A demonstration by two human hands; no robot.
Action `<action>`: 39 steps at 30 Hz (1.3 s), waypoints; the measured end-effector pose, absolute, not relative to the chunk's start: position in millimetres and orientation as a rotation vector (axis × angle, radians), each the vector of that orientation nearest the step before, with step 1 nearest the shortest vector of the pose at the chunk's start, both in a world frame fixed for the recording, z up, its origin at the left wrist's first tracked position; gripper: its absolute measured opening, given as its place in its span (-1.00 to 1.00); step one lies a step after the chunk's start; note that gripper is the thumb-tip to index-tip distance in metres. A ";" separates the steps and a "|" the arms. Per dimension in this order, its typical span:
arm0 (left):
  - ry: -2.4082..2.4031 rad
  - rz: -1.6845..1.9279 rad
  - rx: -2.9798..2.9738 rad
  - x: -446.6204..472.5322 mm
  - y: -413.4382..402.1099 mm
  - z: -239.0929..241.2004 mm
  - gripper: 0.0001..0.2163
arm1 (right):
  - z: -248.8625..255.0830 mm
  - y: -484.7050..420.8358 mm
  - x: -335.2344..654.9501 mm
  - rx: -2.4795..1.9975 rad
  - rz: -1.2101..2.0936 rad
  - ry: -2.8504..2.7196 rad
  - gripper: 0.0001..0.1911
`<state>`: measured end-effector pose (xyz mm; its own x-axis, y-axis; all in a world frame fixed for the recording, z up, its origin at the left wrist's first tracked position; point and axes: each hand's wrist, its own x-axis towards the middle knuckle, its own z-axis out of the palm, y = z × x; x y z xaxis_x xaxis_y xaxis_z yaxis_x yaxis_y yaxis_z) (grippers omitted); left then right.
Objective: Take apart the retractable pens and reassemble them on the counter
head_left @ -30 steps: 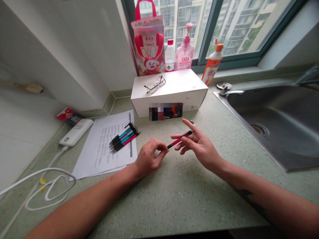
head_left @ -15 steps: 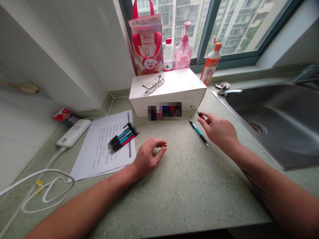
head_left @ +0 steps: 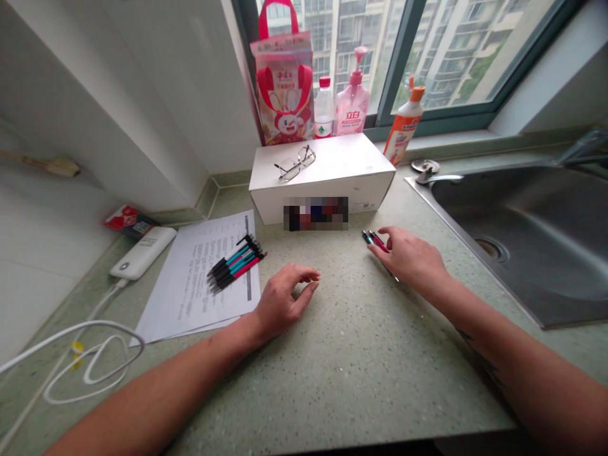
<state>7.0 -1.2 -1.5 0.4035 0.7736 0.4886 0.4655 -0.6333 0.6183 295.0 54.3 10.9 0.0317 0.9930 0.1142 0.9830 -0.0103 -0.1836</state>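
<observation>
At the right of the counter, my right hand has its thumb and fingers closed around a red-and-black pen. Right beside it lies a teal-and-black pen, now mostly covered by the hand; its tip pokes out below the fingers. My left hand rests on the counter near the middle, fingers loosely curled, with a gap between thumb and fingertips and nothing held. To its left, a bunch of several teal, red and black pens lies on printed paper sheets.
Behind the hands stands a white box with eyeglasses on top. A steel sink borders the right side. A white power bank with a looping cable lies left. Bottles, including an orange one, line the window.
My right hand has shifted left and slightly down, bringing the red pen against the teal pen. The left hand stays where it was. The view has shifted slightly.
</observation>
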 end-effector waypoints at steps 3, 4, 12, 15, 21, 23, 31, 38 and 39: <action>1.102 1.126 2.298 6.4 -1.1 -1.7 -0.90 | 8.4 53.1 294.0 -2.039 0.053 -2.070 -0.59; 1.112 1.137 2.303 6.6 -1.2 -1.7 -0.90 | 7.1 53.4 294.2 -2.022 0.044 -2.068 -0.62; 1.178 1.131 2.407 4.5 3.8 1.1 -0.87 | 5.1 54.2 294.5 -1.982 0.033 -2.066 -0.66; 1.464 0.993 2.582 -6.9 14.2 7.0 -0.83 | 8.8 52.1 292.7 -2.005 0.052 -2.060 -0.64; 2.094 0.163 2.785 -30.7 28.1 18.9 -0.84 | 9.7 50.9 293.7 -1.999 0.044 -2.077 -0.64; 2.164 0.009 2.768 -33.8 28.1 19.2 -0.83 | 8.7 50.9 294.4 -2.001 0.029 -2.079 -0.64; 2.146 -0.121 2.741 -31.9 27.8 16.5 -0.75 | 10.3 49.4 292.3 -2.001 -0.027 -2.084 -0.64; 2.256 -0.150 2.661 -37.8 32.3 19.9 -0.75 | 13.2 47.5 289.2 -2.011 -0.014 -2.091 -0.64; 2.231 -0.138 2.660 -38.1 32.5 18.8 -0.75 | 13.5 47.1 288.9 -2.011 -0.012 -2.090 -0.64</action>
